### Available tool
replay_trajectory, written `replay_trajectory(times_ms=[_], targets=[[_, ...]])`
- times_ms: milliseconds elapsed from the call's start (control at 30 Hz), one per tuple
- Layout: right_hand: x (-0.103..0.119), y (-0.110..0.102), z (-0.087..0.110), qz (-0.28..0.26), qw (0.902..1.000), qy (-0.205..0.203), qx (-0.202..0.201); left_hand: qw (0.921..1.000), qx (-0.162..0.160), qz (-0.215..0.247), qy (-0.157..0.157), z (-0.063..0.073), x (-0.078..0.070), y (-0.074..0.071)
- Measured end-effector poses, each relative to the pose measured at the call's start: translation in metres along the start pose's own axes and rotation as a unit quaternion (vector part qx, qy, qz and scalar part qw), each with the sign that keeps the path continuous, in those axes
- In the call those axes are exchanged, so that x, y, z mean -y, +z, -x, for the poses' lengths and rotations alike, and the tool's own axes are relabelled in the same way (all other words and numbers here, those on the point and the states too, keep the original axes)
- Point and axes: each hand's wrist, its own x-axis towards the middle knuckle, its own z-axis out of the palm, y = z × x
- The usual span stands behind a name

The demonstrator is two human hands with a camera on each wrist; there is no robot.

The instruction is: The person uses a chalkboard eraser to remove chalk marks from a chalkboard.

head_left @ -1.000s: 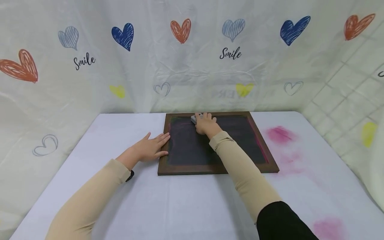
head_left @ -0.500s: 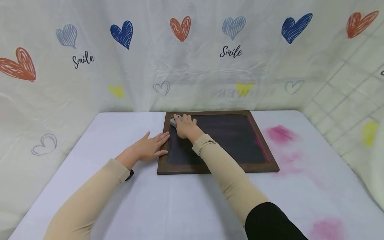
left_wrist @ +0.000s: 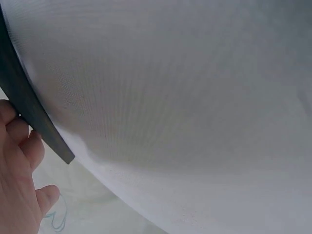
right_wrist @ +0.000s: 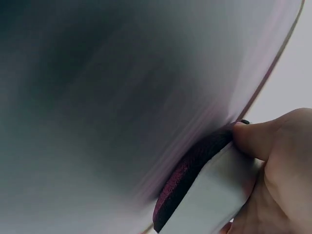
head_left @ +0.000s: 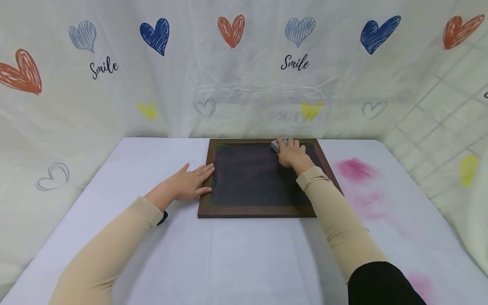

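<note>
A small blackboard (head_left: 244, 178) in a brown wooden frame lies flat on the white-covered table. My left hand (head_left: 187, 183) rests on its left frame edge, fingers spread and straight; the left wrist view shows the fingertips against the dark frame (left_wrist: 34, 107). At the board's upper right, my right hand (head_left: 293, 156) grips a chalkboard eraser (head_left: 277, 145) with a pale grey body. In the right wrist view the eraser's dark felt (right_wrist: 190, 168), dusted pink, presses on the board's surface, the thumb along its side. Faint purplish smears of chalk run over the board.
Pink chalk stains (head_left: 356, 169) mark the white table cover (head_left: 244, 254) right of the board. Behind the table hangs a pale curtain (head_left: 251, 76) printed with hearts and the word Smile. A folded pale sheet (head_left: 478, 203) hangs at the right.
My right hand first slid the eraser left to the board's upper left corner, then back right to the upper right. The left hand has stayed on the frame.
</note>
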Motion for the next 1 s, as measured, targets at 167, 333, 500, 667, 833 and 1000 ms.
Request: replay_trajectory(times_ms=[167,333,500,667,833,1000], targets=[[-0.025,0.000,0.007,-0.005,0.9998,0.015,-0.007,0.9999,-0.001,0.010,0.006,0.000,0.001,0.006],[-0.022,0.003,0.004,-0.024,0.9994,0.018,-0.015,0.9998,-0.003,0.016,0.005,0.000,0.000,0.008],[0.002,0.003,-0.001,-0.036,0.9992,0.014,-0.005,0.9999,-0.001,0.009,0.006,-0.002,0.000,0.003],[0.062,0.007,-0.006,-0.011,0.9998,-0.014,0.007,1.0000,-0.002,0.000,0.010,-0.005,-0.001,-0.001],[0.128,0.013,0.000,0.023,0.9962,-0.079,0.028,1.0000,0.003,-0.008,0.005,-0.007,-0.001,-0.003],[0.154,0.019,0.011,0.049,0.9899,-0.131,0.024,1.0000,0.005,-0.005,-0.001,-0.004,-0.002,0.001]])
